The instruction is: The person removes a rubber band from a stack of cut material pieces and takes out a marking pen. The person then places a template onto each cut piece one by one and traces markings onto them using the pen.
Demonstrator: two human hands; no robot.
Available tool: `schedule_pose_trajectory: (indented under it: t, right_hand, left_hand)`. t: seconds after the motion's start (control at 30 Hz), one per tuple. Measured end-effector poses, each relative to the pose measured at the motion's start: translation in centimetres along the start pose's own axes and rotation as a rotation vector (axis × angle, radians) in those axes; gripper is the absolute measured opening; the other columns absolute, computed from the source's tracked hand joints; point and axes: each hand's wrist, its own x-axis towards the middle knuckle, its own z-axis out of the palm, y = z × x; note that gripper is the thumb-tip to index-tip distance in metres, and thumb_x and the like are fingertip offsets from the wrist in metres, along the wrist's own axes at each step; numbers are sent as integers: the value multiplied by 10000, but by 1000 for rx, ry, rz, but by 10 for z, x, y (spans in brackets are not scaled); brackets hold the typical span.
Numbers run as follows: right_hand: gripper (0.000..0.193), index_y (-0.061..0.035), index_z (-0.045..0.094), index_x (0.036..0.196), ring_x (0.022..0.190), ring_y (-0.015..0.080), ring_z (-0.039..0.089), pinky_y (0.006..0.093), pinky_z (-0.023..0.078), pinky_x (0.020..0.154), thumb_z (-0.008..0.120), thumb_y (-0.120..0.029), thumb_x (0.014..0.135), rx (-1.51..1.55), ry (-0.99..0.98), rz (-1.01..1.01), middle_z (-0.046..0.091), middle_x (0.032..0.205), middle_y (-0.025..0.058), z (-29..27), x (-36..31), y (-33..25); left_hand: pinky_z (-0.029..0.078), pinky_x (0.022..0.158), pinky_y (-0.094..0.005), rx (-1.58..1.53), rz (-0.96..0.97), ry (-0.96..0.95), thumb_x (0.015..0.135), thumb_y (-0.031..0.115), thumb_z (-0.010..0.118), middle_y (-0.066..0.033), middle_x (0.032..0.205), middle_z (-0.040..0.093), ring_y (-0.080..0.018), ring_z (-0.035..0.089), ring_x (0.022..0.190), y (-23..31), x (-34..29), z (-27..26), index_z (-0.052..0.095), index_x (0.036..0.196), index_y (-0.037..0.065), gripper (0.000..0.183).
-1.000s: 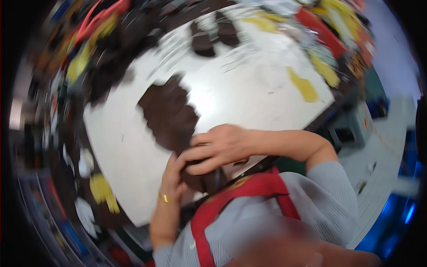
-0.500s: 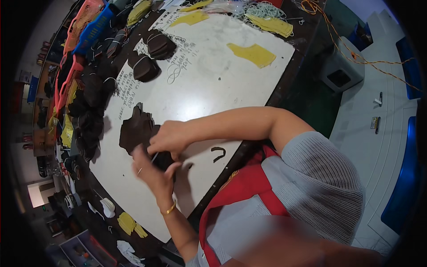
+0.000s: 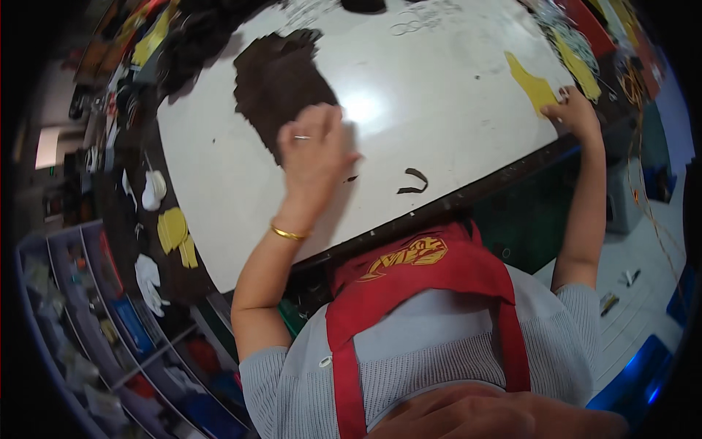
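A ragged-edged stack of dark brown flat pieces (image 3: 281,80) lies on the white board. My left hand (image 3: 316,150), with a ring and a gold bangle, rests on its near end, fingers slightly bent and apart; motion blurs them a little. Far to the right, my right hand (image 3: 574,115) reaches to the near end of a flat yellow piece (image 3: 528,82). The thumb touches or nearly touches that piece, and the fingers are spread from it. A pale spot shows at the fingertips, too small to make out. Between the hands lies a curved dark strip (image 3: 415,181).
The white board (image 3: 439,124) covers the dark table. Dark bundles (image 3: 194,55) line its far left. Yellow pieces (image 3: 174,230) and a white glove (image 3: 148,282) lie at the left edge. A compartmented shelf (image 3: 110,322) stands lower left. Pale cords and yellow strips (image 3: 578,66) crowd the right.
My right hand has left the brown stack and moved far right to the yellow piece. My left hand now lies over the stack's near end. The view has turned.
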Motion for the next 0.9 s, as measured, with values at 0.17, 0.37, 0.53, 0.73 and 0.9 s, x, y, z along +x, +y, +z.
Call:
schedule_pose_trajectory:
  t: [0.17, 0.37, 0.53, 0.73, 0.9]
  right_hand:
    - [526, 38, 678, 1067, 798, 165, 621, 301, 485, 784, 837, -361, 764, 143, -263, -182, 680, 894, 94, 19, 31, -8]
    - [246, -14, 661, 1049, 759, 54, 516, 233, 424, 706, 614, -254, 1024, 752, -238, -411, 582, 824, -46, 27, -16, -111]
    - [226, -24, 660, 1088, 808, 41, 519, 222, 431, 759, 618, -238, 1029, 936, -354, -390, 600, 877, -57, 53, -56, -162]
    - [261, -7, 677, 1156, 868, 56, 567, 227, 454, 811, 617, -227, 1030, 988, -364, -524, 653, 928, -22, 74, -80, -199]
    - [275, 15, 689, 1172, 882, 72, 605, 240, 479, 829, 640, -200, 1007, 1000, -463, -583, 684, 934, -1, 85, -94, -213]
  left_hand:
    - [253, 1193, -574, -597, 22, -147, 729, 319, 857, -302, 1482, 403, -506, 332, 1425, 119, -28, 16, 481, 1362, -35, 817]
    - [500, 945, -457, -761, 308, 260, 785, 130, 746, -171, 1138, 630, -328, 617, 1080, 97, -8, 6, 620, 1112, -7, 376]
    - [537, 857, -430, 5, -195, 68, 768, 75, 705, -122, 1072, 649, -299, 634, 988, 17, -40, 3, 648, 1125, -25, 375]
    - [576, 820, -360, -92, 142, 169, 766, 30, 671, -133, 1013, 698, -286, 682, 977, 8, -80, -7, 698, 1029, -24, 270]
    - [588, 789, -387, -289, 162, 202, 751, 56, 703, -138, 988, 689, -307, 684, 940, 41, -103, -12, 702, 1046, -24, 306]
